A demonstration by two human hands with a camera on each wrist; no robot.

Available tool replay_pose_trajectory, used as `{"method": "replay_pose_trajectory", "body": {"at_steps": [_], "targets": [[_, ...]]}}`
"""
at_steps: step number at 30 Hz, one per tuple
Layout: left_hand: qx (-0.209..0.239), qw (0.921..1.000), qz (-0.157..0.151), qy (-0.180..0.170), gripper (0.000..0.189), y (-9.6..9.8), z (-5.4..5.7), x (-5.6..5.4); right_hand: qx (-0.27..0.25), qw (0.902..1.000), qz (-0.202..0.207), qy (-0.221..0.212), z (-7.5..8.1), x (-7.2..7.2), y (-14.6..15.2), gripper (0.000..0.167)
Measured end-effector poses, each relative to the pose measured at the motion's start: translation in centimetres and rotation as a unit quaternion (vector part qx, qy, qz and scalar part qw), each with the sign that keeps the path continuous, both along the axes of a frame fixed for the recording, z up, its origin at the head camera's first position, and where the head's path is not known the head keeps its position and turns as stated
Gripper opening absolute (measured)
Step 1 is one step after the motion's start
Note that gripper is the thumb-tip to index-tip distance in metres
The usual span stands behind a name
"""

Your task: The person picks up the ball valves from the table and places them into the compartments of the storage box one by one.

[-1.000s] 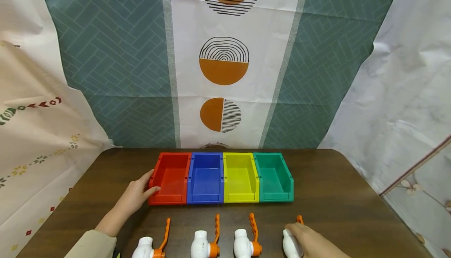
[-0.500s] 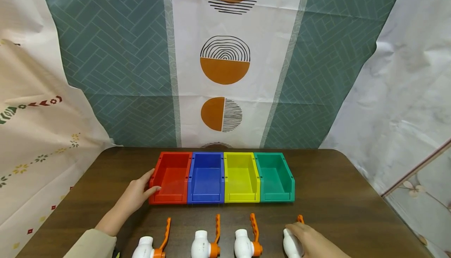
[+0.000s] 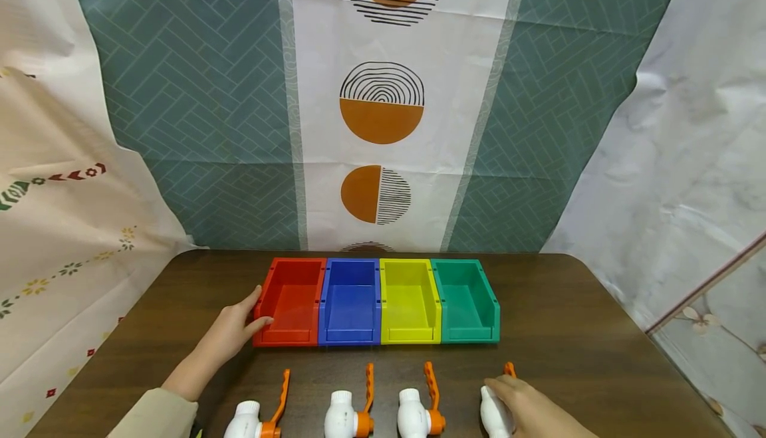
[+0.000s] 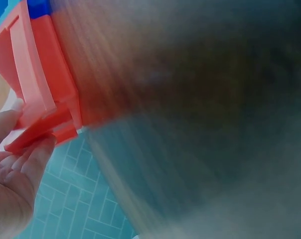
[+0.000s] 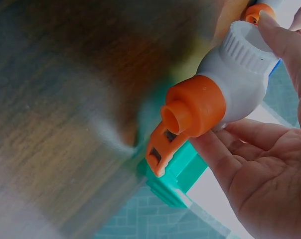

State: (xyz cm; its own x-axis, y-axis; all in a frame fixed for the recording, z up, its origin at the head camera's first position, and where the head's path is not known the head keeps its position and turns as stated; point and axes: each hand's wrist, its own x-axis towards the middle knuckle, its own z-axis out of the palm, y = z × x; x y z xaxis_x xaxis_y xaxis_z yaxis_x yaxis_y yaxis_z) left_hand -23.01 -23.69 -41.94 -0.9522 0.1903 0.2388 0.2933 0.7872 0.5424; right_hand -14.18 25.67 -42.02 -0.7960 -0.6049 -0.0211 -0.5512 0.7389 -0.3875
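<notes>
My left hand (image 3: 230,328) grips the near left side wall of the red bin (image 3: 293,305). In the left wrist view the thumb (image 4: 8,117) lies on the inner side of that wall and the fingers (image 4: 38,157) on the outer side. At the right, my right hand (image 3: 526,405) holds a white plastic ball valve (image 3: 495,415) with an orange handle. In the right wrist view the thumb is at the ribbed collar of the valve (image 5: 240,82) and the other fingers are below its body. The hand hides part of the valve in the head view.
A blue bin (image 3: 350,308), a yellow bin (image 3: 409,302) and a green bin (image 3: 465,302) stand in a row beside the red one. Three more valves, left (image 3: 244,421), middle (image 3: 340,418) and right (image 3: 413,418), lie along the near side of the brown table (image 3: 556,331).
</notes>
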Motion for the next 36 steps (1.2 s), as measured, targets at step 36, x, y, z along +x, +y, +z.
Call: {"method": "replay_pose_trajectory", "body": {"at_steps": [36], "targets": [[0.004, 0.9999, -0.009, -0.003, 0.077, -0.3, -0.1, 0.0, 0.011, 0.9867, -0.101, -0.127, 2.9, 0.0, -2.5, 0.084]]}}
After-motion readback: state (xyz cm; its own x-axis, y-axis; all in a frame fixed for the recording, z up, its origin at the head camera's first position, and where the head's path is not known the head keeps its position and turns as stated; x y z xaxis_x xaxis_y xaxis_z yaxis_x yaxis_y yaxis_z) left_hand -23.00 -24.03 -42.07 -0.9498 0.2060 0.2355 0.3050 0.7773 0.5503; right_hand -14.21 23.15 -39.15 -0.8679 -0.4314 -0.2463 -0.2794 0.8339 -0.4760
